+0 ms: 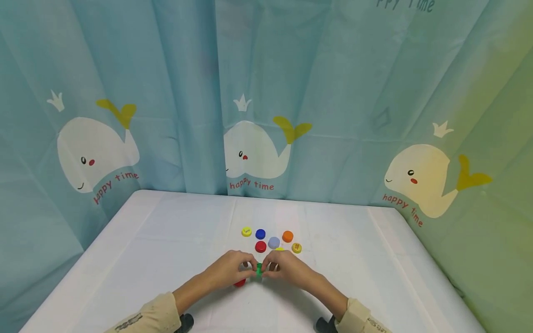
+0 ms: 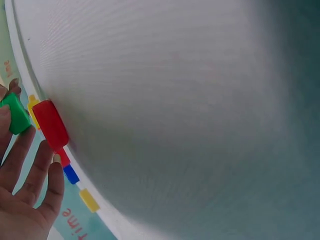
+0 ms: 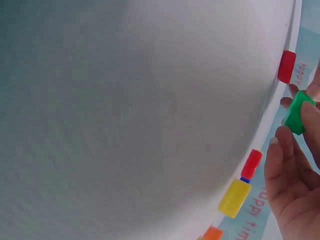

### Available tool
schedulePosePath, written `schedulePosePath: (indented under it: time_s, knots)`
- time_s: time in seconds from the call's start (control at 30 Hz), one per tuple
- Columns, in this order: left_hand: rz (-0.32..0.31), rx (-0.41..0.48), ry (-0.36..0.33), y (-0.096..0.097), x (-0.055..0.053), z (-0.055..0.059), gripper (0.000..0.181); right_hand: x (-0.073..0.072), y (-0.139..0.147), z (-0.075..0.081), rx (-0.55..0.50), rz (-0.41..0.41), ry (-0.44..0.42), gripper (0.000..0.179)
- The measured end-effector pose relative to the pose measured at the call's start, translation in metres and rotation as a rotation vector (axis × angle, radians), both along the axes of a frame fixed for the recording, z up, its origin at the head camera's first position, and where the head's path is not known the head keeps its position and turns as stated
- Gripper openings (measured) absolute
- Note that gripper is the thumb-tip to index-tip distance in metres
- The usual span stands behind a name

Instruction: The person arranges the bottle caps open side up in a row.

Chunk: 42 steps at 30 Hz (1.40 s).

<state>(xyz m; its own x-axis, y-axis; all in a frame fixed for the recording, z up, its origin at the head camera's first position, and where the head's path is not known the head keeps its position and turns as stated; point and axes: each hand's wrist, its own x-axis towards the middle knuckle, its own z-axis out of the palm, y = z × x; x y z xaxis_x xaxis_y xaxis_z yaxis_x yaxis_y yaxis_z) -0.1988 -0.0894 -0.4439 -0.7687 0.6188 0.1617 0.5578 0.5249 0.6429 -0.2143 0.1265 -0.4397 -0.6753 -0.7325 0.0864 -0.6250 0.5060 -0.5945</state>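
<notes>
At your far left, the blue curtain carries a white whale with red "happy time" lettering beneath it. Your left beige sleeve bears dark print too small to read, beside a black fitting at the wrist. Your left arm angles inward, and your left hand pinches the green piece between thumb and forefinger; the left wrist view shows its other fingers extended and apart.

A red disc sits on the white table, partly behind that hand. Farther back lies a yellow disc with a dark mark you can't make out, under the middle whale and its own "happy time". The green piece is between your two hands, just above the table. Beyond it lie a blue disc, a red one and a pale blue one.

Your right hand pinches the green piece's other side, partly hiding another yellow disc. Then come an orange disc and a darker yellow one with unreadable brown marks. Your right sleeve also has blurred lettering. At far right, another whale repeats "happy time".
</notes>
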Motion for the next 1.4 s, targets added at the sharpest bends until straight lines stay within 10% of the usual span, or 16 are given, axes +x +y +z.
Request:
schedulePosePath:
  time_s: [1.4]
  knots:
    - [-0.038, -0.043, -0.043, -0.001, -0.002, -0.001, 0.008, 0.002, -0.021, 0.001, 0.223, 0.042, 0.115, 0.010]
